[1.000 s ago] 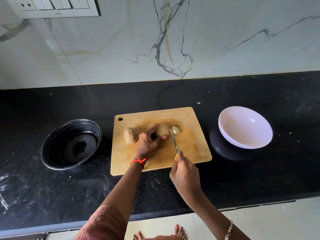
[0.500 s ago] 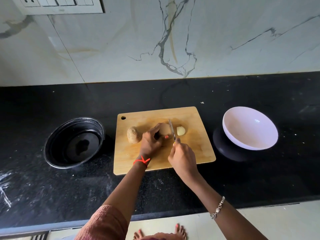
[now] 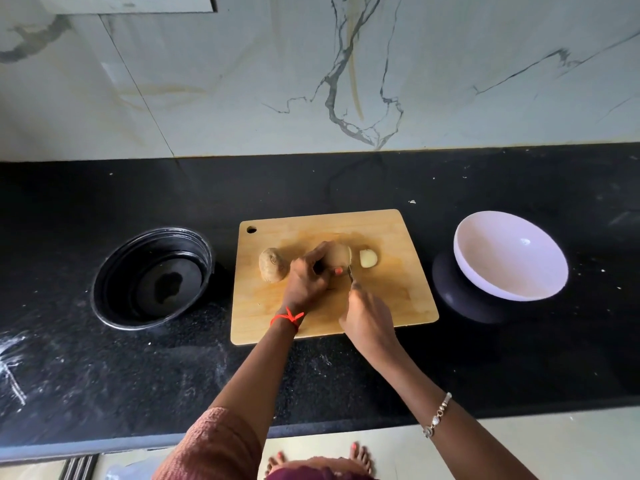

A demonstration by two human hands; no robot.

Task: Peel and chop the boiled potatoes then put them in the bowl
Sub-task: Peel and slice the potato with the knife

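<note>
Head view: wooden cutting board (image 3: 398, 306) sits mid black bench (image 3: 346, 181), with a black pot (image 3: 104, 289) to its left and a white bowl (image 3: 512, 261) to its right, nothing visible in the bowl. Left hand (image 3: 306, 282) is curled over the pale potato (image 3: 341, 254), which looks peeled; the grip is closed round its left part, thumb on the far side and an orange-nailed fingertip on the near side. Right hand (image 3: 369, 320) has a closed grip on the knife (image 3: 350, 271), handle hidden in the fist, and only a short bit of blade shows at the potato's right end. One cut slice (image 3: 367, 258) lies flat just right of the blade, apart from the potato. An unpeeled potato (image 3: 273, 265) lies left of the left hand, close to it; contact unclear. Step looks like slicing, with the task early: one slice off, one potato with skin on. Risks: the near fingertip is just beside the blade, so a slip or a skewed cut could nick it. Boiled flesh is soft, so a hard squeeze or push may crumble it or make ragged pieces. The rounded body could roll if the hold loosens. Orientation: held potato's long axis runs left-right across the board, cut end facing right toward the slice. The blade runs near-far, crossing that axis. Unpeeled potato's long axis looks roughly near-far, slightly tilted.
</note>
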